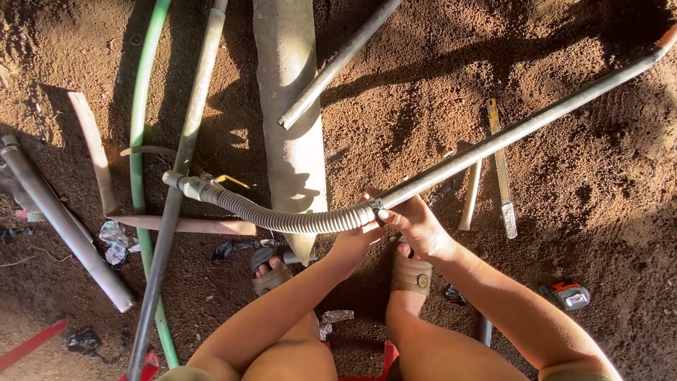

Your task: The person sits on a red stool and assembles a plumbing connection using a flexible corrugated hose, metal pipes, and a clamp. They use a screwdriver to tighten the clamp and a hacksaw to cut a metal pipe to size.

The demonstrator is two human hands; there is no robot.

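A grey ribbed flexible hose (282,219) curves from a valve fitting (192,186) on the left to the end of a long grey metal pipe (522,128), which runs up to the right corner. My left hand (355,242) grips the hose's right end near the joint. My right hand (415,222) clasps the pipe's end just right of the joint. Both hands meet where hose and pipe join. My sandalled feet (411,271) rest on the soil below.
Brown soil all round. A green hose (143,127) and a grey pipe (185,141) run down the left. A thick grey pipe (67,226) lies far left, a flat metal plank (293,106) at the centre, a hacksaw (501,166) and tape measure (570,295) on the right.
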